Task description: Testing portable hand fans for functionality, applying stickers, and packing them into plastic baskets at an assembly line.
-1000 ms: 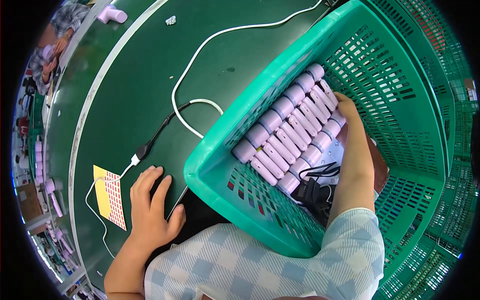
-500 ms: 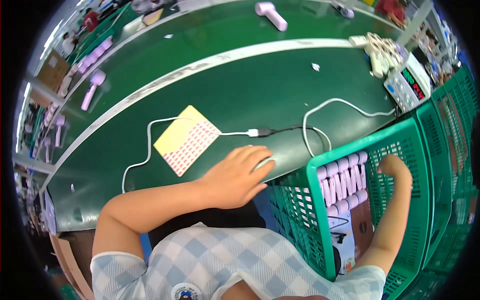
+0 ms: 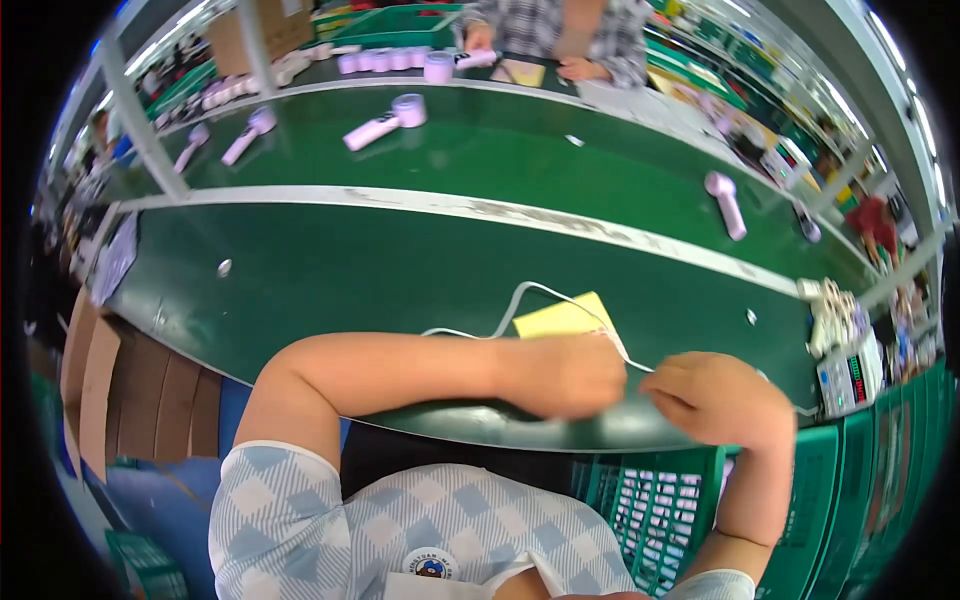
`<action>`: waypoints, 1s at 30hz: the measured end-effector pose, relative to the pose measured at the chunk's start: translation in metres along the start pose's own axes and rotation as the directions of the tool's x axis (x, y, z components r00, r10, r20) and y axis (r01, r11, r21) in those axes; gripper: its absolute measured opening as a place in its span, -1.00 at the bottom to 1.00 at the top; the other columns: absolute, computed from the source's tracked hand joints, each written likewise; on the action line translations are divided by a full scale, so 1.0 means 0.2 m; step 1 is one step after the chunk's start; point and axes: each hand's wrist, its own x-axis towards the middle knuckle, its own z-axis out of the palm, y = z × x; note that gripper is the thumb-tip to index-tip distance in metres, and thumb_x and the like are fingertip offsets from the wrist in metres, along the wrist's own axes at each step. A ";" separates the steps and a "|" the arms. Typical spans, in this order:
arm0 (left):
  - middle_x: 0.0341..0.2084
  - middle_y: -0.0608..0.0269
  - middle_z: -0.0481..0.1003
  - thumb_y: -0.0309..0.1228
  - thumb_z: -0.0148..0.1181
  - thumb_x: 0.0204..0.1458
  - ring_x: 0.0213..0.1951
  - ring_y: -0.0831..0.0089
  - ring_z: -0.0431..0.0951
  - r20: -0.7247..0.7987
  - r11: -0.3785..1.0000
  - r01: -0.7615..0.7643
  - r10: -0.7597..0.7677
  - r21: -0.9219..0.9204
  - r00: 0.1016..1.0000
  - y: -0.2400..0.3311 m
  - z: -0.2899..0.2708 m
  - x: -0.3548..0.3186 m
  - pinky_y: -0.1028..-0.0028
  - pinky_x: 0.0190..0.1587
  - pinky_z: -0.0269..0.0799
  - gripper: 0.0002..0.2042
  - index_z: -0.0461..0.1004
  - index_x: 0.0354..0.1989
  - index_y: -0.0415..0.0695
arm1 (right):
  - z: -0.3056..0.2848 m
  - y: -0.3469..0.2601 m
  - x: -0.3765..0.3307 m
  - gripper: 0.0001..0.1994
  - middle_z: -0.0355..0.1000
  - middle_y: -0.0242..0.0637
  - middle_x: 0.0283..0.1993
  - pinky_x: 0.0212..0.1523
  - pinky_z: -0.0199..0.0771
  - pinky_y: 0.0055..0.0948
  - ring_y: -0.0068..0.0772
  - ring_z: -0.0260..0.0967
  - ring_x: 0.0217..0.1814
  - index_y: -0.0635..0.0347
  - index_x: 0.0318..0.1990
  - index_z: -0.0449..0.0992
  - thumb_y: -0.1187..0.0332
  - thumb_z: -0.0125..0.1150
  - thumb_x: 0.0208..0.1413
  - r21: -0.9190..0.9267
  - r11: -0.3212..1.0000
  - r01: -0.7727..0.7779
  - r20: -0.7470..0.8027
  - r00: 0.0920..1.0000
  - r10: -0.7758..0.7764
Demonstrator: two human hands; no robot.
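My left hand (image 3: 575, 377) is curled closed and blurred over the table's near edge, beside a yellow card (image 3: 562, 318). Whatever its fingers may hold is hidden. To its right, my right hand (image 3: 725, 397) is bent inward with its fingers drawn together, pointing at the left hand. Nothing I can name shows between them. A white cable (image 3: 522, 290) loops over the card and passes between the two hands, toward the right fingertips. Its dark connector is out of sight.
A green basket (image 3: 650, 515) stands at the near right below the table, with pale purple parts showing through its slots. Several purple handheld fans (image 3: 408, 112) lie on the far green surface. A display meter (image 3: 848, 380) sits right. Across, a co-worker's hands (image 3: 583, 70) rest near another card.
The view has swung left and up. My right hand has come out of the basket to the table edge. My left hand, earlier spread, is now curled near it.
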 end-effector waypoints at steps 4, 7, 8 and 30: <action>-0.48 0.17 0.38 -0.53 -0.01 -0.18 -0.46 0.19 0.36 -0.304 0.873 0.401 -0.316 0.276 0.899 -0.23 -0.29 -0.45 0.37 -0.36 0.30 -0.96 0.35 -0.51 -0.20 | 0.18 -0.12 0.50 -0.86 0.39 -0.23 -0.41 -0.36 0.29 -0.35 -0.13 0.31 -0.37 0.19 -0.36 0.43 0.45 0.01 -0.12 0.042 0.988 0.151 0.119 0.981 -0.155; -0.45 0.16 0.39 -0.58 -0.03 -0.16 -0.43 0.19 0.38 -0.430 0.629 0.733 -0.605 0.259 0.670 -0.26 -0.45 -0.80 0.38 -0.33 0.32 -0.91 0.38 -0.44 -0.23 | 0.44 -0.20 0.74 -0.83 0.38 -0.25 -0.36 -0.34 0.28 -0.39 -0.18 0.30 -0.35 0.17 -0.30 0.42 0.44 0.03 -0.11 0.122 0.872 0.474 -0.160 0.877 -0.454; -0.45 0.16 0.40 -0.58 -0.03 -0.15 -0.44 0.20 0.38 -0.419 0.527 0.806 -0.690 0.268 0.590 -0.25 -0.50 -0.89 0.39 -0.34 0.33 -0.91 0.38 -0.44 -0.23 | 0.47 -0.25 0.79 -0.82 0.37 -0.27 -0.32 -0.32 0.28 -0.41 -0.21 0.29 -0.33 0.15 -0.27 0.42 0.43 0.04 -0.10 0.089 0.861 0.501 -0.137 0.862 -0.488; -0.39 0.06 0.28 -0.45 0.04 -0.17 -0.33 0.16 0.30 -0.513 0.491 0.754 -0.552 0.437 0.657 -0.55 -0.43 -0.98 0.32 -0.19 0.21 -0.84 0.31 -0.39 -0.22 | 0.65 -0.29 0.94 -0.85 0.30 -0.38 -0.11 -0.17 0.18 -0.46 -0.38 0.21 -0.25 0.05 -0.31 0.48 0.37 0.17 -0.10 0.299 0.815 0.497 -0.112 0.866 -0.487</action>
